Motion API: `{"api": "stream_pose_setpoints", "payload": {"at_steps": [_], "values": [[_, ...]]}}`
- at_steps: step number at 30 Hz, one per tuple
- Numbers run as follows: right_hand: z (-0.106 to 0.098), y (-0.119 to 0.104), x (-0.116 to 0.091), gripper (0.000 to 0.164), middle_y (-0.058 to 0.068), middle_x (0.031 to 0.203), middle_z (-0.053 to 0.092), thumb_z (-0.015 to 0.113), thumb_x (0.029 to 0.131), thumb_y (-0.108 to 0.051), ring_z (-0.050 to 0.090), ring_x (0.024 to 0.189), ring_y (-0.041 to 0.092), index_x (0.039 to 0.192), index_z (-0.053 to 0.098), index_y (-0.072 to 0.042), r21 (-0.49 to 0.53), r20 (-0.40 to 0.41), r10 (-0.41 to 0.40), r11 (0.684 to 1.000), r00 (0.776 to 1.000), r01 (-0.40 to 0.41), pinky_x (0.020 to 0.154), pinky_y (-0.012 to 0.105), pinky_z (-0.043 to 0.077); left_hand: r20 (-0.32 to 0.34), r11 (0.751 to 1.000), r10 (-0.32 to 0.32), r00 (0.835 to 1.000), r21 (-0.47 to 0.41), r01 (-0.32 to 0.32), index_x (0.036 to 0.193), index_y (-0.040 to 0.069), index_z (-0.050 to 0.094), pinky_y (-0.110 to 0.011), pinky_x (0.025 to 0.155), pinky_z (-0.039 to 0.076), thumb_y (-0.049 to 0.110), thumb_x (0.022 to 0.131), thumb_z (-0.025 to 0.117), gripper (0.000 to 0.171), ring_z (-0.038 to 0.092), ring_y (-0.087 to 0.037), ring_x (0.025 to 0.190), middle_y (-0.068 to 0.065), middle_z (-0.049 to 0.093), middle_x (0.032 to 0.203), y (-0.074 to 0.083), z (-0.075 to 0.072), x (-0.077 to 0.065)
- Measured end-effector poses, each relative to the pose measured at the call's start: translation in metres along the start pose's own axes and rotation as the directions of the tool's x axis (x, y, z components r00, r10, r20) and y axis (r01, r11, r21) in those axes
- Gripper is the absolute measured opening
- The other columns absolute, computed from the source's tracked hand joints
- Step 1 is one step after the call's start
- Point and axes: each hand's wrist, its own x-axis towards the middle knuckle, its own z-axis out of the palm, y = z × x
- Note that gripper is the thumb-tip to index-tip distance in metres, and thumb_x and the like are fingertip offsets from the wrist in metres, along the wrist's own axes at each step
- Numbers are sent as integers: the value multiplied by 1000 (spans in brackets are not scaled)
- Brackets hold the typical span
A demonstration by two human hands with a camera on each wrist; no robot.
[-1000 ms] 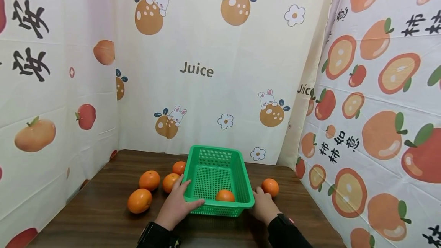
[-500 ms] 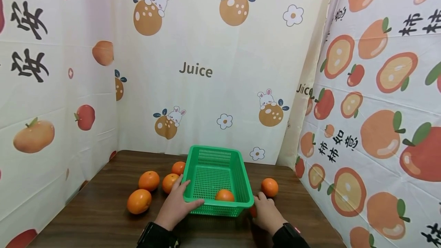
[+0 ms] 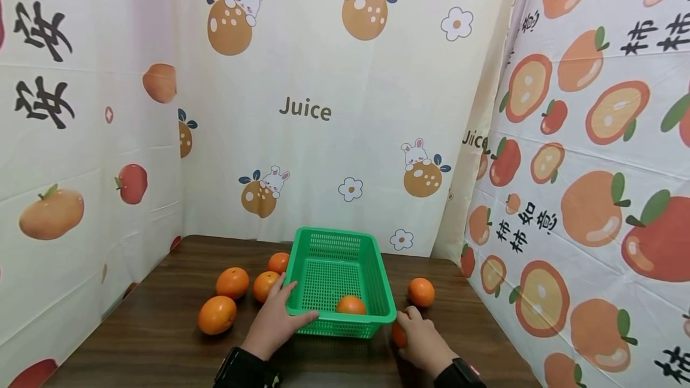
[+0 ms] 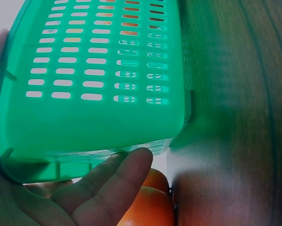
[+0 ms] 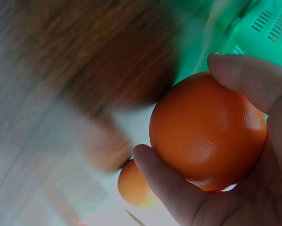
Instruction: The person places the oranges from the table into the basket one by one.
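Note:
A green plastic basket (image 3: 334,280) with perforated walls stands on the table, one orange (image 3: 351,305) inside near its front. At the basket's front left corner my left hand (image 3: 277,321) grips the rim, thumb across the front and fingers along the left side. To the right of the basket, my right hand (image 3: 424,340) holds another orange (image 5: 209,132) between thumb and fingers. That orange is partly covered by the hand in the head view. Just beyond this hand lies a further orange (image 3: 421,292).
Several oranges lie left of the basket, among them a front one (image 3: 217,315) and one (image 3: 266,287) close to the left fingers. The dark wooden table (image 3: 162,316) is bordered by printed cloth (image 3: 323,154) behind and on both sides.
My right hand has shifted slightly right and away from the basket's wall, and the orange in its grasp has come into sight. The left hand stays at the basket's corner.

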Motion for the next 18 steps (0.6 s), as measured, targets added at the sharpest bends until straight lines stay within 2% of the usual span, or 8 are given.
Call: {"api": "stream_pose_setpoints", "payload": {"at_steps": [10,18], "values": [[-1,3,-1,71,23,139,53,94,78,-13,62,96,46,142,62,-7,40,26,78,996,997,-80,83,62,58,-2,1000,1,1000,-5,-1,158,8,50,-70,112,44,75,77,82,110,37,-48,154,-22,23,175,4,-2,-1],[1,8,-2,70,22,141,53,94,77,-12,63,101,47,140,64,-8,56,26,58,997,998,-59,84,62,58,-5,1000,-3,1000,-7,3,158,8,50,-71,113,44,75,77,83,110,37,-49,154,-22,23,175,3,-1,-2]]}}
